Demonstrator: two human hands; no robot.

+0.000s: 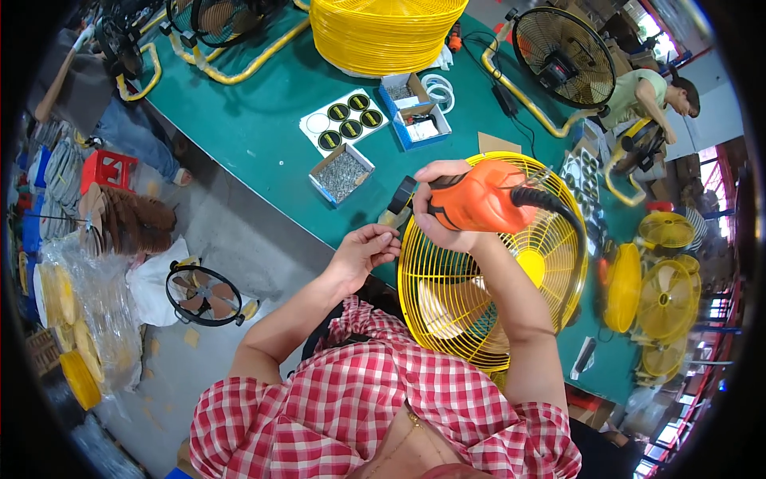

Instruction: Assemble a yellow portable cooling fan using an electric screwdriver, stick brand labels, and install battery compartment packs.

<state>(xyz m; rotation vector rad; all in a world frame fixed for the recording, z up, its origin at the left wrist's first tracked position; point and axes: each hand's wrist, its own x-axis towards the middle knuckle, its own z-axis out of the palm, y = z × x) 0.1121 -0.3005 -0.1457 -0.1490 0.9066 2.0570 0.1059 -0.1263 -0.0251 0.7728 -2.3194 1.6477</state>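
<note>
My right hand (440, 214) is wrapped round an orange corded power tool (488, 191), held above a yellow fan (423, 323) with a round wire grille. The tool's black cord curves down past my right forearm. At the fan's left rim sits a black knob-shaped piece (401, 195), close to the tool's front end; I cannot tell whether they touch. Just below that piece, my left hand (365, 254) is closed in a pinch by the rim. Whatever its fingertips hold, if anything, is too small to make out. Pale fan blades show through the grille.
On the green table (247, 132) stand a box of screws (341, 173), blue boxes (423, 128), a sheet of round black labels (345, 120) and a stack of yellow grilles (387, 40). Black fans (562, 60) stand behind. A co-worker (650, 96) bends at the right.
</note>
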